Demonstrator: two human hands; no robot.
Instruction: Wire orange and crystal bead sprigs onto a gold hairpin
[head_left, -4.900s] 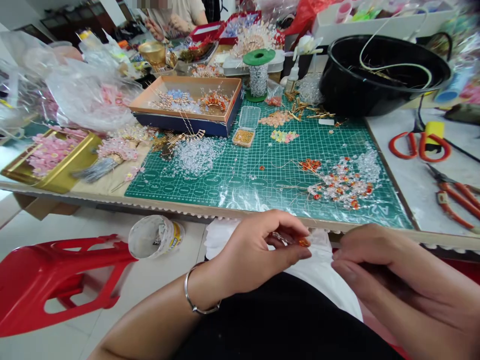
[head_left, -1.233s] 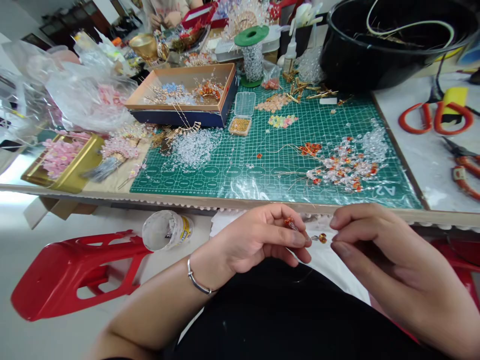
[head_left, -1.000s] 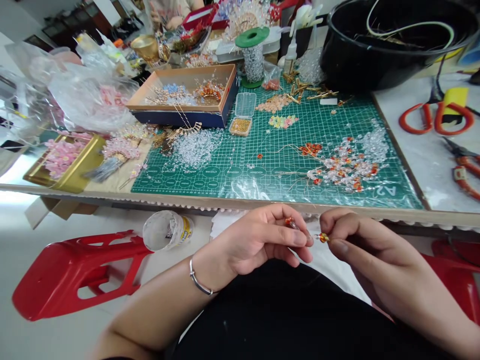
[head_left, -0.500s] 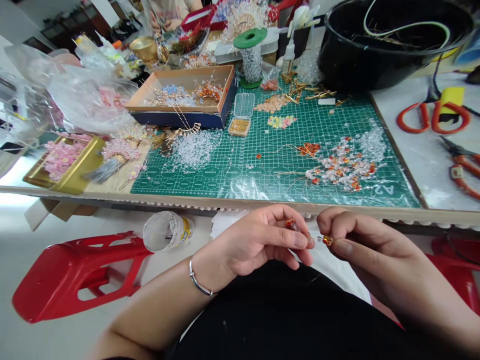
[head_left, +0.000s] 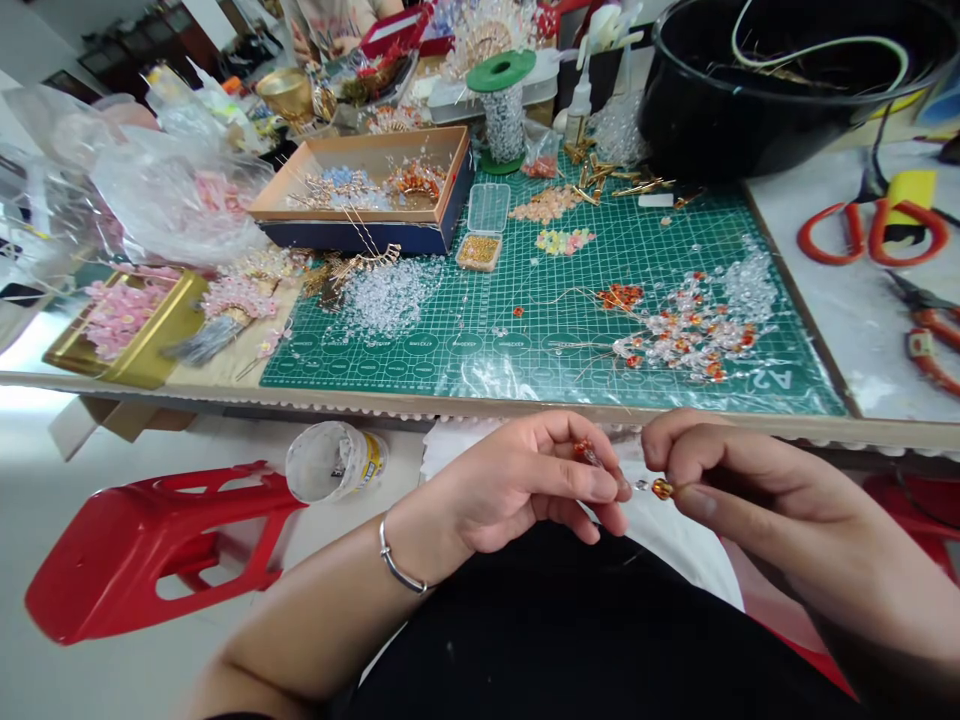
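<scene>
Between thumb and fingers, my left hand [head_left: 551,480] pinches a small beaded piece [head_left: 589,453] with orange and clear beads, partly hidden by the fingers. A clear bead [head_left: 641,485] shows just past its fingertips. Close by on the right, my right hand [head_left: 735,480] pinches at an amber bead [head_left: 662,489] with thumb and forefinger. Any wire joining the beads is too fine to make out. Both hands are held in front of the table edge, above my lap. On the green cutting mat [head_left: 450,365] lies a cluster of clear and orange beaded sprigs [head_left: 690,330].
Loose clear beads [head_left: 390,297] and a lidded bead box [head_left: 478,252] are on the mat. Behind stand a cardboard box [head_left: 360,235], a green spool [head_left: 501,110] and a black basin [head_left: 750,130]. Orange-handled scissors [head_left: 832,235] lie right. A red stool [head_left: 112,560] stands lower left.
My right hand has shifted slightly right, with the amber bead a little farther from my left fingertips. The clear bead between the hands shows more plainly. My left hand has hardly moved.
</scene>
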